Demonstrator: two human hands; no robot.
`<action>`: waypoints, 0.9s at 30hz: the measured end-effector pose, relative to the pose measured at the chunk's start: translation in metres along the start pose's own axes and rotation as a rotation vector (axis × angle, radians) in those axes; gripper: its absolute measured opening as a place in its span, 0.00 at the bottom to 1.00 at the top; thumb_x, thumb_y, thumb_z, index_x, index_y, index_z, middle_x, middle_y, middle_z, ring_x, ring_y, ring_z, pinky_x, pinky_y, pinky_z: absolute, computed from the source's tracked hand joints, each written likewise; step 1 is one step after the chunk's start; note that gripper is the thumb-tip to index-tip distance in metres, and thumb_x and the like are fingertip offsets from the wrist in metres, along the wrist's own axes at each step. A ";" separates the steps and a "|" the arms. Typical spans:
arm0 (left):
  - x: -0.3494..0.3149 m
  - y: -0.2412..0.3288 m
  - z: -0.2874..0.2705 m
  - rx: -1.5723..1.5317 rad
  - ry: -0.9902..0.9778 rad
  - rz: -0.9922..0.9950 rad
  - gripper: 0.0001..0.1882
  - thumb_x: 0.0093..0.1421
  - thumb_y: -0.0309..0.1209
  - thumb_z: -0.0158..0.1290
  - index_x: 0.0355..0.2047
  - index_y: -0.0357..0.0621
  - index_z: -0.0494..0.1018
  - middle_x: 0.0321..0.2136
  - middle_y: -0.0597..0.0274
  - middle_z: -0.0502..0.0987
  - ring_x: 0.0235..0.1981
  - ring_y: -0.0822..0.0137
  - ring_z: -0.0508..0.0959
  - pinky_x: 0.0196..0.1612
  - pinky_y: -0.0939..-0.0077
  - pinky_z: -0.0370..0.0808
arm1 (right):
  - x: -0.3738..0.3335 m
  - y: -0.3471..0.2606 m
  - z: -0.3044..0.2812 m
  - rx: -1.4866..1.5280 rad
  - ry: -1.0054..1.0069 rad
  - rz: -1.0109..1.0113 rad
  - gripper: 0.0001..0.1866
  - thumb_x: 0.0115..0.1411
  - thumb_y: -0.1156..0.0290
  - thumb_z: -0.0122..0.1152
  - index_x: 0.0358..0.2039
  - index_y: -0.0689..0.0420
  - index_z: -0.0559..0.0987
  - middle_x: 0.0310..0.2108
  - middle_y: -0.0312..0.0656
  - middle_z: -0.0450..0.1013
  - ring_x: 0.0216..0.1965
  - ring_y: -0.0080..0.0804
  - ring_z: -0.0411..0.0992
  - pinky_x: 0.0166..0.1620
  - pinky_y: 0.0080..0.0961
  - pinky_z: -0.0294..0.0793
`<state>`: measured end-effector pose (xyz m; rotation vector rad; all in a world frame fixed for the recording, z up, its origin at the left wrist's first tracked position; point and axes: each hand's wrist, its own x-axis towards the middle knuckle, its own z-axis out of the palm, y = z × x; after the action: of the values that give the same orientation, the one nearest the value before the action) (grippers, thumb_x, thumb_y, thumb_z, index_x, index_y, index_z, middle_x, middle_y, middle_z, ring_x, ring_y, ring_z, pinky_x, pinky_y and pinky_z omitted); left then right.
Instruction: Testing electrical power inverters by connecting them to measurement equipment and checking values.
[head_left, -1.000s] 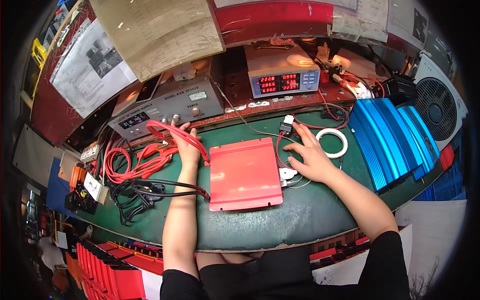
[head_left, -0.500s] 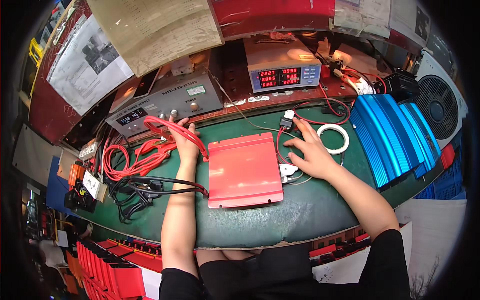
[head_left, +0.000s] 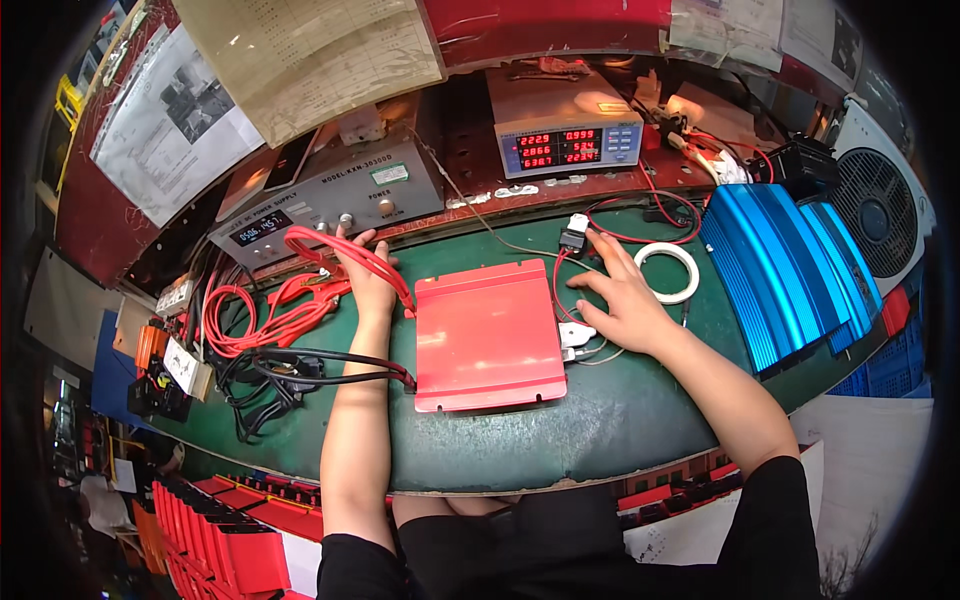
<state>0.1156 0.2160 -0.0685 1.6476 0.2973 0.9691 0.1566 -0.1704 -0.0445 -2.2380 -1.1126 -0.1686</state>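
Green covers the worktop. The grey DC power supply, behind-left of the red metal case lying mid-worktop, shows slightly changed digits; so does the power meter behind the case. The left hand, its fingers' grip unclear, left of the case, and the right hand, fingers spread, right of it near a black-and-white connector, have barely moved: handling seems paused.

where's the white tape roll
In the head view, the white tape roll lies right of centre on the green bench, between the right hand and the blue finned housing.
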 end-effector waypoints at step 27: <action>0.001 0.001 -0.001 -0.007 0.009 -0.028 0.40 0.65 0.22 0.51 0.71 0.48 0.42 0.50 0.56 0.73 0.23 0.74 0.75 0.24 0.84 0.70 | 0.001 -0.002 0.000 -0.009 -0.016 0.012 0.17 0.57 0.65 0.62 0.47 0.53 0.79 0.71 0.56 0.49 0.73 0.61 0.43 0.70 0.51 0.50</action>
<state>0.1154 0.2172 -0.0666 1.6292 0.3222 0.9562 0.1559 -0.1682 -0.0433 -2.2567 -1.1083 -0.1515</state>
